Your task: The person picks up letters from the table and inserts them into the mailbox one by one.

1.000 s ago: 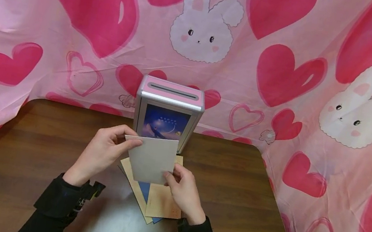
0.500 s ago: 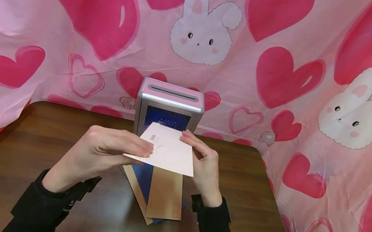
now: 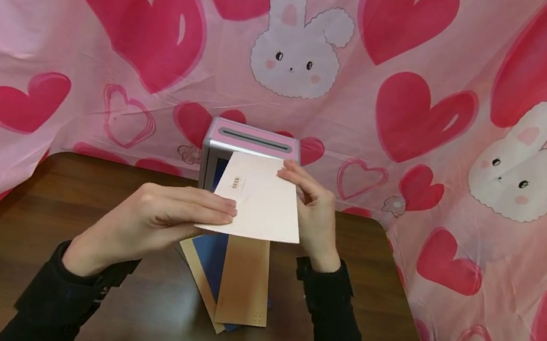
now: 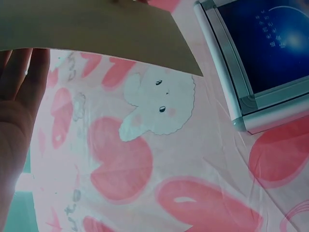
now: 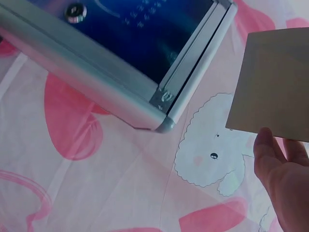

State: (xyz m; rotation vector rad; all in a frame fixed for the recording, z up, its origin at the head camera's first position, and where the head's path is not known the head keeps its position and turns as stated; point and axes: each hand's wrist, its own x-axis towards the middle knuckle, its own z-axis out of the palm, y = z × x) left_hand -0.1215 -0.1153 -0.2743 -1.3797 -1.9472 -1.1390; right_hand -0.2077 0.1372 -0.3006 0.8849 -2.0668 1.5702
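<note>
Both hands hold a white card [image 3: 262, 204], tilted above the table, its upper face showing a small printed mark and a thin slanted line. My left hand [image 3: 164, 213] pinches its near left edge, fingers on top and thumb beneath. At the far right edge, my right hand [image 3: 317, 216] grips it with fingertips over the corner. From the right wrist view the card's underside [image 5: 270, 82] looks plain and greyish. Beyond the card stands a pink and silver box [image 3: 254, 137] with a slot in its top; the card overlaps most of its front in the head view.
Below the card, a tan envelope-like sheet [image 3: 244, 288] lies over a blue one [image 3: 209, 259] and another tan one [image 3: 199, 284] on the brown wooden table [image 3: 58, 208]. A pink cloth [image 3: 140, 131] with hearts and rabbits hangs behind and at the sides.
The card has gone from nearly upright, plain side showing, to tilted back with its printed face up. Both hands have moved it forward and up, towards the box.
</note>
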